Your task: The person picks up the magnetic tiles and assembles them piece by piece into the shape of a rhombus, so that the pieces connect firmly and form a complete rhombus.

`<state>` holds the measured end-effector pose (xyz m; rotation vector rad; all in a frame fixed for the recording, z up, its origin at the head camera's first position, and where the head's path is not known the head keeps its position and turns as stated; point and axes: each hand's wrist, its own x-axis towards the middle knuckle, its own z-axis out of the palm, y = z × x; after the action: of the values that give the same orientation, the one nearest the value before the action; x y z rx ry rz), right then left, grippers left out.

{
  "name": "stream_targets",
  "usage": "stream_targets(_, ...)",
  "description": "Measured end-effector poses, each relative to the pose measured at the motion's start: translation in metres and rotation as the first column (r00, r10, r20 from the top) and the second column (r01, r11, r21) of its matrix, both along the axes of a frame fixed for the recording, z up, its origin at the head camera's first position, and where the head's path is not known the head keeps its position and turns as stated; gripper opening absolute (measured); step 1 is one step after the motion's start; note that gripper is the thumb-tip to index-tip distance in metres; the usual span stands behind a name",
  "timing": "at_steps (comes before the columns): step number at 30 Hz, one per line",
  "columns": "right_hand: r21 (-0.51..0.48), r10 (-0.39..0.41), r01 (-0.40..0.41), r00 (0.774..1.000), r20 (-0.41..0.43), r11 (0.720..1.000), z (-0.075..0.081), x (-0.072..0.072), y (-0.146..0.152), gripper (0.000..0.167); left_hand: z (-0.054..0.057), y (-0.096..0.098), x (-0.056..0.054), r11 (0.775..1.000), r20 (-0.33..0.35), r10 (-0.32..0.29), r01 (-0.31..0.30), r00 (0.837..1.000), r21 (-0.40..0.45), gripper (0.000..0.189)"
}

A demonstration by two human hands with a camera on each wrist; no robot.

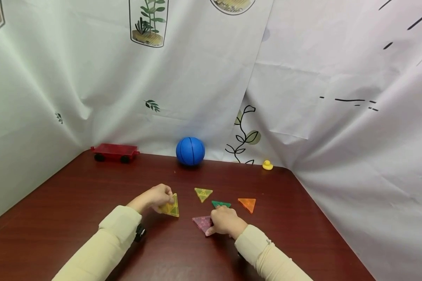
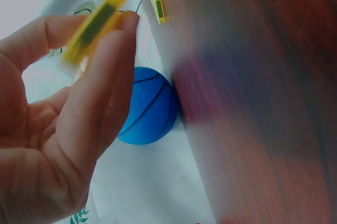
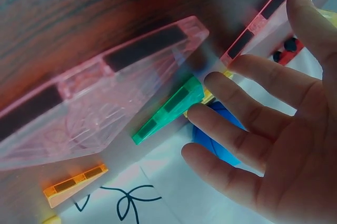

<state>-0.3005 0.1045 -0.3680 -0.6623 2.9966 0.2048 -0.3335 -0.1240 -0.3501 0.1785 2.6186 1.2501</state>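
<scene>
My left hand [image 1: 160, 196] pinches a yellow triangular magnetic tile [image 1: 172, 208] between thumb and fingers, tilted up from the table. In the left wrist view that yellow tile [image 2: 100, 21] shows edge-on and blurred. My right hand [image 1: 225, 221] is low over the table, its thumb and index finger at opposite ends of a pink triangular magnetic tile [image 1: 202, 223]. The right wrist view shows this pink tile [image 3: 258, 21] between them, the other fingers spread. Nearer that camera lies a second pink tile [image 3: 105, 90], mostly hidden by the hand in the head view.
A green triangular tile [image 1: 220, 203] lies just beyond my right hand. Another yellow tile [image 1: 203, 194] and an orange tile [image 1: 247, 204] lie flat nearby. Along the back edge stand a red wagon [image 1: 116, 151], a blue ball [image 1: 190, 151] and a yellow rubber duck [image 1: 267, 165], before a printed curtain.
</scene>
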Motion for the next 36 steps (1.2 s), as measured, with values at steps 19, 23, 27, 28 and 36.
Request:
stream_targets(19,-0.019,0.003,-0.003,1.0,-0.014,1.0,0.001,0.0,0.002,0.046,-0.005,0.032,0.03,0.999,-0.111,-0.022,0.017,0.994,-0.039,0.029)
stream_targets(23,-0.022,0.004,-0.004,1.0,-0.013,1.0,0.0,0.0,0.001,0.046,-0.008,0.038,0.032,0.999,-0.131,-0.011,0.006,0.991,-0.042,0.028)
stream_targets(27,-0.026,-0.001,0.001,1.0,-0.012,1.0,0.0,0.0,0.001,0.046,-0.01,0.042,0.032,0.999,-0.148,-0.001,-0.007,0.989,-0.051,0.027)
stream_targets(28,-0.026,-0.005,0.005,1.0,-0.009,1.0,-0.001,0.0,0.001,0.047,-0.01,0.043,0.033,0.999,-0.149,0.0,-0.008,0.989,-0.054,0.027)
stream_targets(36,-0.009,-0.015,0.015,1.0,-0.017,1.0,0.0,0.0,-0.001,0.03,-0.013,0.051,0.035,0.994,-0.183,-0.02,0.0,0.983,-0.106,0.027)
